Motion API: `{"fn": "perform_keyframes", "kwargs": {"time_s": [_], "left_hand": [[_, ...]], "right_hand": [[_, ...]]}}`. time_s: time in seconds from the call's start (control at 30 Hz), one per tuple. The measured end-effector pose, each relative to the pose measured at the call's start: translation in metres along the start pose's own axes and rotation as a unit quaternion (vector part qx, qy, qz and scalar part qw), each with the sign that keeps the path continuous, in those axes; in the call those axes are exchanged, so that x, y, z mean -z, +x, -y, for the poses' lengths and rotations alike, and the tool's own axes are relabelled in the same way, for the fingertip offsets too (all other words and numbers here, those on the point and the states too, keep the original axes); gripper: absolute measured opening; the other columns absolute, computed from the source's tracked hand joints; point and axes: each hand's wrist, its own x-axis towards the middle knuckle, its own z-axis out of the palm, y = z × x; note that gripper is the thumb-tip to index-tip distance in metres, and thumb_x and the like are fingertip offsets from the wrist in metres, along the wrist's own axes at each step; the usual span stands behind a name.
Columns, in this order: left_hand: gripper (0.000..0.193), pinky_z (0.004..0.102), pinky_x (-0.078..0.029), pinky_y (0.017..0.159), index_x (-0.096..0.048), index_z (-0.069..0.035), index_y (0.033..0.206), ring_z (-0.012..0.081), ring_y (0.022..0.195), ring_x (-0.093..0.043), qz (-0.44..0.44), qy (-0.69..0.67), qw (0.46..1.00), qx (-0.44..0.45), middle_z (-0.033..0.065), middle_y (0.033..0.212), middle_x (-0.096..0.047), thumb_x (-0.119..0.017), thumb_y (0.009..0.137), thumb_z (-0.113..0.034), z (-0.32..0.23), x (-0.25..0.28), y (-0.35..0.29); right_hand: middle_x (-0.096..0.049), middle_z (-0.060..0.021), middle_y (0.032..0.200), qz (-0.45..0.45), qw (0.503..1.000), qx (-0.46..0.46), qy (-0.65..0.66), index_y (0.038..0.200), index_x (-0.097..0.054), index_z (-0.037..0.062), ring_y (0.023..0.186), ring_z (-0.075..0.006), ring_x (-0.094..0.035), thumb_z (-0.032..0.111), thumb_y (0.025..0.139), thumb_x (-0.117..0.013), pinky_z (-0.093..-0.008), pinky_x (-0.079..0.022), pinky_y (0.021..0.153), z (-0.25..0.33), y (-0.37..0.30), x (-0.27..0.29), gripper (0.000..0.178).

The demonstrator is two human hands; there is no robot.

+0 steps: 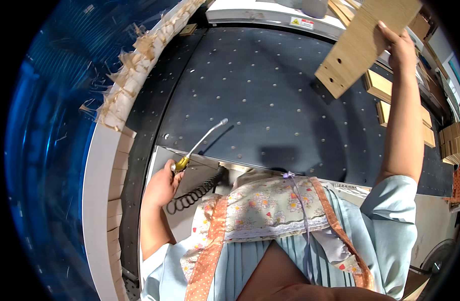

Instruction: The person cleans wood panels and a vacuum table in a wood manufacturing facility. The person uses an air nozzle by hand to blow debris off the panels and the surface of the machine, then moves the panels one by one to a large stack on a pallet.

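This board appears only partway handled: two holes already show near the lower end of the wooden board, which the right grip clasps by its edge, thumb on its face, over the far right of the dark counter. The left grip is curled around a yellow air gun, its nozzle well apart from the board. More boards lie at the right, whether finished or waiting I cannot tell.
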Motion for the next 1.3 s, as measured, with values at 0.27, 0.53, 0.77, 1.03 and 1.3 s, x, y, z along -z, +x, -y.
{"fn": "perform_keyframes", "kwargs": {"time_s": [0.27, 0.53, 0.77, 1.03, 1.3], "left_hand": [[0.019, 0.0302, -0.047, 0.058, -0.049, -0.007, 0.107, 0.0148, 0.063, -0.057, 0.063, -0.226, 0.96, -0.155, 0.0052, 0.069, -0.057, -0.053, 0.091, -0.017, -0.017, -0.04, 0.027], [0.023, 0.034, -0.047, 0.059, -0.048, -0.006, 0.11, 0.022, 0.064, -0.059, -0.066, -0.143, 0.988, -0.003, 0.0123, 0.072, -0.059, -0.052, 0.092, -0.019, 0.015, -0.039, 0.024], [0.018, 0.0212, -0.044, 0.063, -0.05, -0.004, 0.108, 0.0081, 0.07, -0.053, -0.351, -0.409, 0.835, -0.112, 0.0032, 0.087, -0.06, -0.051, 0.094, -0.015, 0.028, -0.018, 0.094], [0.031, 0.0347, -0.045, 0.083, -0.053, -0.002, 0.112, 0.0283, 0.092, -0.061, -0.483, -0.212, 0.85, -0.008, 0.015, 0.098, -0.063, -0.059, 0.087, -0.018, 0.092, -0.06, 0.123], [0.042, 0.0393, -0.035, 0.097, -0.047, 0.006, 0.12, 0.0342, 0.108, -0.047, -0.46, -0.226, 0.856, 0.064, 0.0225, 0.118, -0.049, -0.059, 0.085, -0.013, 0.122, -0.09, 0.11]], "right_hand": [[-0.064, -0.0079, 0.101, 0.007, 1.0, 0.01, -0.022, 0.11, -0.057, 0.0002, 0.091, -0.0167, -0.06, 0.016, 0.079, -0.07, -0.0307, -0.046, 0.082, -0.022, -0.027, 0.03, 0.037], [-0.064, -0.0075, 0.099, 0.002, 0.999, 0.018, -0.051, 0.109, -0.057, -0.0002, 0.089, -0.0159, -0.061, 0.013, 0.079, -0.071, -0.0287, -0.048, 0.078, 0.006, -0.064, 0.021, 0.036], [-0.065, -0.0088, 0.097, 0.002, 0.999, -0.001, -0.043, 0.107, -0.059, -0.0009, 0.088, -0.0164, -0.06, 0.015, 0.076, -0.073, -0.0288, -0.045, 0.08, 0.02, -0.104, 0.015, 0.037], [-0.066, -0.0058, 0.092, 0.0, 1.0, 0.027, -0.009, 0.099, -0.062, 0.0015, 0.082, -0.014, -0.061, 0.013, 0.076, -0.073, -0.0274, -0.047, 0.076, 0.01, -0.132, 0.002, 0.028], [-0.068, -0.0053, 0.091, -0.043, 0.996, 0.074, -0.039, 0.103, -0.063, 0.0022, 0.082, -0.0111, -0.062, 0.015, 0.075, -0.073, -0.0255, -0.048, 0.076, -0.017, -0.117, 0.008, 0.033]]}}
